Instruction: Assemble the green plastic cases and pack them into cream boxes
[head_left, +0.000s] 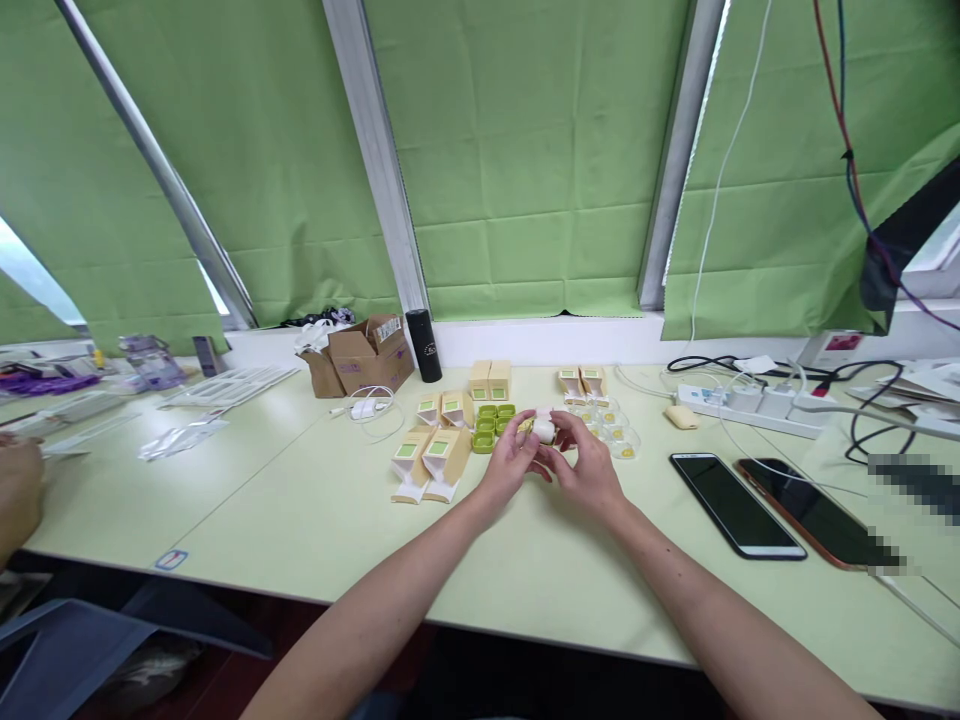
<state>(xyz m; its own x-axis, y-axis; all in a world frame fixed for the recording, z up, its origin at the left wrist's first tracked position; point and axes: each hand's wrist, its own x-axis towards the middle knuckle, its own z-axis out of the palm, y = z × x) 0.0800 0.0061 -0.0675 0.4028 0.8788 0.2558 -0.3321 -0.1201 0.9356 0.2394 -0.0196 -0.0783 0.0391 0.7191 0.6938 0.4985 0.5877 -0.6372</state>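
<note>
Between the fingertips of my left hand (pixel 507 462) and my right hand (pixel 586 468) is a small white rounded piece (pixel 544 429). Both hands are closed around it, just above the table, and its exact kind does not show. Small green square containers (pixel 486 425) stand in rows beside my left hand. Past my right hand lie clear round plastic pieces with yellow centres (pixel 619 437), partly hidden by the fingers. Several open tan cartons with green labels (pixel 445 456) lie left of the green containers.
Closed tan boxes (pixel 490 381) and more open cartons (pixel 581 384) stand farther back. A black cylinder (pixel 424 346) and cardboard box (pixel 367 358) are by the wall. Two phones (pixel 736 506), a power strip (pixel 750 408) and cables lie right. Another person's hand (pixel 19 495) is at far left.
</note>
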